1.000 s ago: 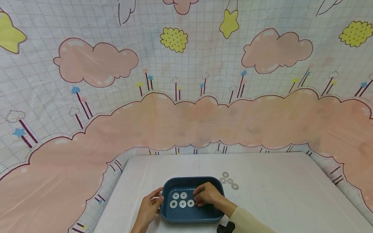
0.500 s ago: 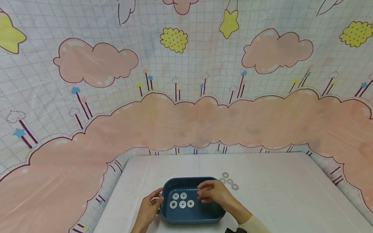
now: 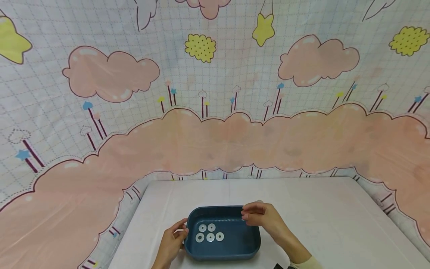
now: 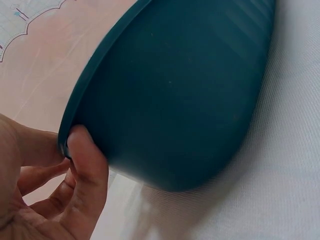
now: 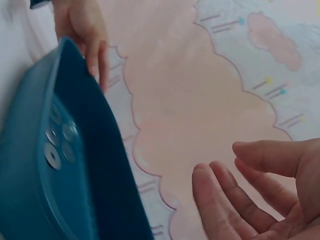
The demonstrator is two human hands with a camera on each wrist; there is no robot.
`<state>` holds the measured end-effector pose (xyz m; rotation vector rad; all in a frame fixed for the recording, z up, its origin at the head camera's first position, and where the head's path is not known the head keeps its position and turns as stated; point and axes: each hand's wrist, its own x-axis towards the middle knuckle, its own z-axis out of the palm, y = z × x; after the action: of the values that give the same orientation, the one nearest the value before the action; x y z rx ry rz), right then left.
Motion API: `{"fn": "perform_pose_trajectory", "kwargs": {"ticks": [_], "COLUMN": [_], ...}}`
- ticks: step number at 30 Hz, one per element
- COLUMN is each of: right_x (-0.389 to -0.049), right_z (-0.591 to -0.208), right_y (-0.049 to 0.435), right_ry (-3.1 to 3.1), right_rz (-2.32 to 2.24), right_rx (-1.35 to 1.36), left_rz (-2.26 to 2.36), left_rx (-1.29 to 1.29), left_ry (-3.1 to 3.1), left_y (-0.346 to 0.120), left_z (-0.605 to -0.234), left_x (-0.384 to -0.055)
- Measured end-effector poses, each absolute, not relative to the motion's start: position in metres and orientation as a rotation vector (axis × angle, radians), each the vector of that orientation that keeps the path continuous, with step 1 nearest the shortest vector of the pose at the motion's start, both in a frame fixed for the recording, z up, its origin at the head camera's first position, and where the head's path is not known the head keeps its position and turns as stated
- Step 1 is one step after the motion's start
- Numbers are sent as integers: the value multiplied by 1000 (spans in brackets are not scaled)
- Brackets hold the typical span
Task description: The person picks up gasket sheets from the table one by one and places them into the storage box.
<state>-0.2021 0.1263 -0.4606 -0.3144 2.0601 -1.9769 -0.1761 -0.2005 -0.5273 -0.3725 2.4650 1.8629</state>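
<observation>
A dark blue tray (image 3: 235, 239) with rounded corners stands on the white table. Flat metal washers (image 3: 210, 237), several of them in two rows, lie on its floor toward the left. My left hand (image 3: 170, 241) pinches the tray's left rim between thumb and fingers, also seen in the left wrist view. Above the tray's right back corner is my right hand (image 3: 265, 218), its fingers loosely bent. Nothing shows between that hand's fingers (image 5: 210, 192) in the right wrist view. The washers on the table behind the right hand are mostly hidden by it.
White cloth covers the table (image 3: 312, 209). Behind it hangs a patterned backdrop (image 3: 215, 144) with pink clouds, yellow stars and a grid. It also drapes down past the table's left and right sides.
My right hand has lifted from the tray's floor and moved right to the back right corner, now covering the loose washers. The left hand and the washers in the tray have stayed put.
</observation>
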Motion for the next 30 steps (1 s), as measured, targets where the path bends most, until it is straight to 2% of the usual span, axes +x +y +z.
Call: {"fn": "perform_pose_trajectory", "kwargs": {"ticks": [12, 30], "right_x": [-212, -246], "right_z": [-461, -509], "right_y": [163, 203], "right_ry": [2443, 2654], "right_rz": [-1888, -1758], "right_rx": [-204, -179], "left_rz": [1860, 1866], "left_rx": [-385, -380], "left_ry": [2453, 2451], "left_y": [-200, -200], "left_z": [-527, -528], "left_x": [-176, -176]}}
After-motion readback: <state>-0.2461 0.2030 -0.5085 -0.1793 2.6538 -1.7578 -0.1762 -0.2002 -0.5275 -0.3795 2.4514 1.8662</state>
